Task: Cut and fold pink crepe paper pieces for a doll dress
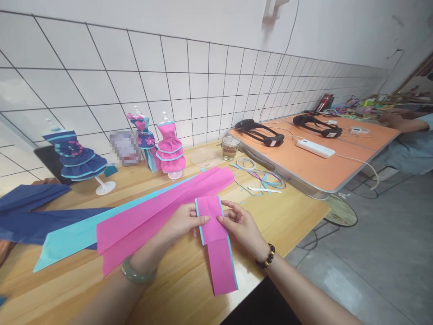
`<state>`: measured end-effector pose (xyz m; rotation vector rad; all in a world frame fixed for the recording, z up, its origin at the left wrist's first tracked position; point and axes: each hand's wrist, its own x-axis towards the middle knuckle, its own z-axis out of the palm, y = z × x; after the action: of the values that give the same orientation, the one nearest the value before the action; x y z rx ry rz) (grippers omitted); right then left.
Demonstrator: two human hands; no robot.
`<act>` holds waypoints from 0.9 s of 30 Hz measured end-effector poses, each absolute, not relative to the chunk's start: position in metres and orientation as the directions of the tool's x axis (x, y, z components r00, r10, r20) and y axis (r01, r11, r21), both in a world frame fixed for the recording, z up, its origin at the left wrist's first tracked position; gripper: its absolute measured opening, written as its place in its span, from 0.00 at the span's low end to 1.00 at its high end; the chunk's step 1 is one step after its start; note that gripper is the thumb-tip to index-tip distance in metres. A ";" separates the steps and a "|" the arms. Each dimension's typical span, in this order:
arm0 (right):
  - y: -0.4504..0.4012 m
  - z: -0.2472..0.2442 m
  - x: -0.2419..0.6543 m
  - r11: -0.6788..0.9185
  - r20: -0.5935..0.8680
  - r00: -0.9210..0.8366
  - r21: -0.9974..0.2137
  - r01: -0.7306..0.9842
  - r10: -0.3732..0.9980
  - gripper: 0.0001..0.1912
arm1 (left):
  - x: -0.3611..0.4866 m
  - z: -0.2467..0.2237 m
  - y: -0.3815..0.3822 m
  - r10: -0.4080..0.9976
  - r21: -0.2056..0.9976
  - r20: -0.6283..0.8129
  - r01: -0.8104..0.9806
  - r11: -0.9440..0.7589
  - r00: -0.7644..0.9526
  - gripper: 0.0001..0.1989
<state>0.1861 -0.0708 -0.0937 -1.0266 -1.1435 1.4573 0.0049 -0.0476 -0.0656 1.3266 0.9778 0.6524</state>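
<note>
A folded pink strip (221,266) with light blue edging hangs between my two hands above the wooden table (284,216). My left hand (186,221) pinches its upper left edge, thumb on top and fingers behind. On the upper right edge, my right hand (238,221) grips it the same way. The strip's lower part slants down toward the table's front. Behind my left hand lie long pink sheets (145,216) and a light blue sheet (64,239). Dark blue material (30,221) is spread at the far left.
Small dress forms wear a blue dress (81,158), a pink dress (171,149) and a mixed one (146,137). A glass cup (230,148), ribbon coils (270,179) and a white stick (264,190) lie beyond. Headsets rest on the orange table (324,169); a person sits far right.
</note>
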 end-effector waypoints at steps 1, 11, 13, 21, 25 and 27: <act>-0.071 -0.094 0.187 -0.093 -0.058 -0.184 -0.978 -0.186 0.981 0.27 | 0.005 -0.065 -0.047 0.861 0.977 -0.209 0.135 0.164 0.464 0.19; -0.073 -0.094 0.189 -0.094 -0.066 -0.202 -0.987 -0.132 0.977 0.30 | 0.003 -0.068 -0.046 0.877 0.971 -0.231 0.160 0.179 0.420 0.18; -0.073 -0.094 0.188 -0.092 -0.063 -0.208 -0.987 -0.132 0.976 0.30 | 0.003 -0.068 -0.046 0.875 0.972 -0.229 0.152 0.180 0.427 0.18; -0.074 -0.094 0.187 -0.075 -0.049 -0.198 -0.989 -0.126 0.979 0.29 | 0.003 -0.069 -0.046 0.864 0.976 -0.218 0.126 0.180 0.454 0.19; -0.074 -0.094 0.187 -0.050 -0.026 -0.180 -0.990 -0.129 0.983 0.28 | 0.004 -0.070 -0.046 0.873 0.976 -0.216 0.120 0.181 0.438 0.19; -0.074 -0.093 0.187 -0.035 -0.014 -0.168 -0.992 -0.124 0.986 0.27 | 0.004 -0.069 -0.046 0.877 0.975 -0.217 0.136 0.175 0.429 0.19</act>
<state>0.1871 -0.0742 -0.0931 -1.0485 -1.2219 1.4068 0.0043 -0.0463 -0.0692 1.3072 1.0201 0.6808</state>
